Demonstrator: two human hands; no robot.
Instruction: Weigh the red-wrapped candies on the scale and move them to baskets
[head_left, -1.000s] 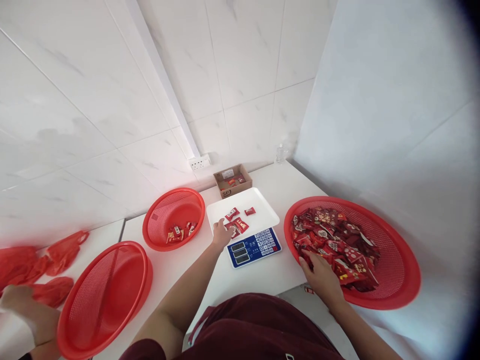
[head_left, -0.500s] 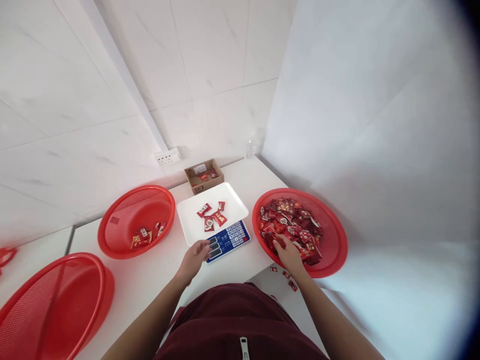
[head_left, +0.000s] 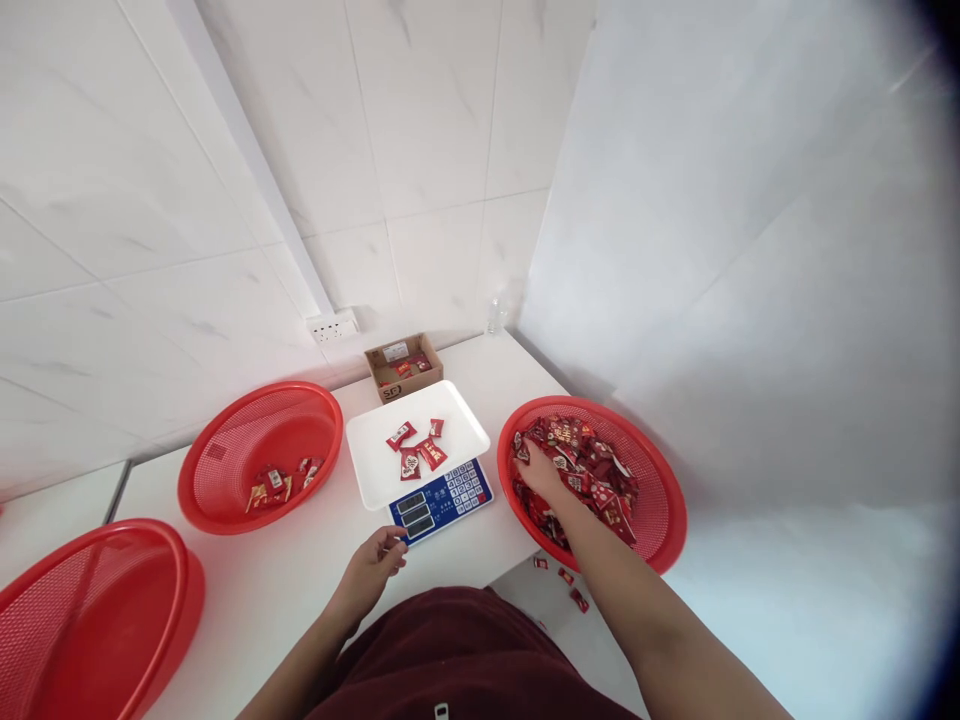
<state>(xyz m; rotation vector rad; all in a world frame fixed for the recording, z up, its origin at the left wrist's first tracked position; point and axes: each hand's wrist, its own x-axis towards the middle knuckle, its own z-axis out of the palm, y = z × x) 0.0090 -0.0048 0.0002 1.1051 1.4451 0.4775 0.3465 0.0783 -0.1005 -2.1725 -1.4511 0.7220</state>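
Note:
My right hand [head_left: 541, 474] reaches into a red mesh basket [head_left: 670, 500] heaped with red wrapped candies [head_left: 574, 435]. Its fingers are bent around a small wrapped candy [head_left: 519, 448] near the basket's left side; the fingertips are partly hidden. My left hand [head_left: 373, 570] hovers by the front left corner of a digital scale [head_left: 442, 502], fingers loosely curved and apart, with nothing in them. Several red wrapped candies [head_left: 409, 462] lie on the scale's white tray [head_left: 450, 405].
Behind the tray stands a cardboard box [head_left: 405, 368] with red packets inside. To the left, a red basket [head_left: 225, 480] holds a few packets, with another red basket [head_left: 180, 620] nearer me. Some candies [head_left: 577, 600] lie below the table edge. A clear bottle [head_left: 494, 315] stands at the wall.
My right hand has moved further into the heap, toward the basket's left side. My left hand has drawn back from the scale's display toward my body. The view has shifted slightly.

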